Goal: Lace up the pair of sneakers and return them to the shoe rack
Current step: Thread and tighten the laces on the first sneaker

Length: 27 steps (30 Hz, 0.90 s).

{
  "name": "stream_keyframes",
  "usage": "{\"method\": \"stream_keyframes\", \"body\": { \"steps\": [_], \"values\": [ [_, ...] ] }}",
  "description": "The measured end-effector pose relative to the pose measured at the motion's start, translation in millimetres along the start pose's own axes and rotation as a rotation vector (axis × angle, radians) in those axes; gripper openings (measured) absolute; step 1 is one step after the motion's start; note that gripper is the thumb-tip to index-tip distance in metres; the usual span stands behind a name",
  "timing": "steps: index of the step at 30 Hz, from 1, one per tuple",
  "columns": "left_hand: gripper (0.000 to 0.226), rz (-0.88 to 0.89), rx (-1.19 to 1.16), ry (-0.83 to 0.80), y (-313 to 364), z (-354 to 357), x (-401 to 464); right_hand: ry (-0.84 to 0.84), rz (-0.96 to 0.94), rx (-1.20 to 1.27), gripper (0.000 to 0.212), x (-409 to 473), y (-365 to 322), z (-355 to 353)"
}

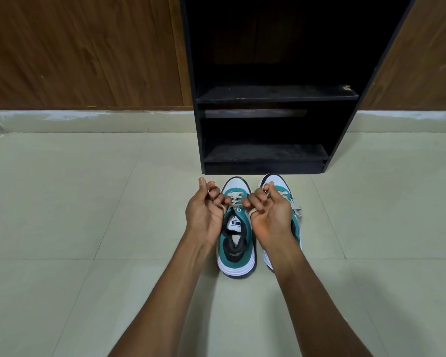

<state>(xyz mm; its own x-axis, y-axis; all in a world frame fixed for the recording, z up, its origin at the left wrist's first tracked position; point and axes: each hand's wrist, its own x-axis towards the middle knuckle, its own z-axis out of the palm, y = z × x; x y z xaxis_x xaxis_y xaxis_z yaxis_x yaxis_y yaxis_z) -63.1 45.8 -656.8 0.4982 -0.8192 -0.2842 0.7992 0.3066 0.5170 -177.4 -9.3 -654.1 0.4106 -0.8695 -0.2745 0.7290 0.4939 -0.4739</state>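
Two teal-and-white sneakers stand side by side on the tiled floor, toes toward the rack. The left sneaker (236, 243) has a cream lace (234, 199) crossing its upper eyelets. My left hand (206, 212) is closed on one end of that lace, left of the shoe. My right hand (271, 215) grips the other end, and covers much of the right sneaker (273, 181). A loose lace (297, 210) hangs off the right sneaker's outer side.
A black shoe rack (276, 95) with bare shelves stands just beyond the sneakers' toes. Brown wood panelling (83, 52) lines the wall on both sides. Pale floor tiles (62, 202) spread all around.
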Motion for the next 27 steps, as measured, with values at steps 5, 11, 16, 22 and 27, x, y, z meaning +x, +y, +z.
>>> {"method": "stream_keyframes", "body": {
  "steps": [5,11,16,22,27],
  "values": [
    [0.035,-0.008,0.046,0.119,2,-17,11,0.168,-0.061,-0.049,0.039,14,-5,-5],
    [0.034,0.016,0.205,0.178,7,-29,20,0.270,-0.122,-0.148,0.034,16,-2,-12],
    [0.037,0.006,0.262,0.191,7,-26,26,0.326,-0.158,-0.188,0.034,23,-10,-15],
    [0.038,0.003,0.303,0.240,6,-25,25,0.337,-0.182,-0.214,0.034,19,-8,-19],
    [0.039,-0.001,0.284,0.251,4,-20,24,0.330,-0.218,-0.221,0.035,19,-7,-17]
  ]
}}
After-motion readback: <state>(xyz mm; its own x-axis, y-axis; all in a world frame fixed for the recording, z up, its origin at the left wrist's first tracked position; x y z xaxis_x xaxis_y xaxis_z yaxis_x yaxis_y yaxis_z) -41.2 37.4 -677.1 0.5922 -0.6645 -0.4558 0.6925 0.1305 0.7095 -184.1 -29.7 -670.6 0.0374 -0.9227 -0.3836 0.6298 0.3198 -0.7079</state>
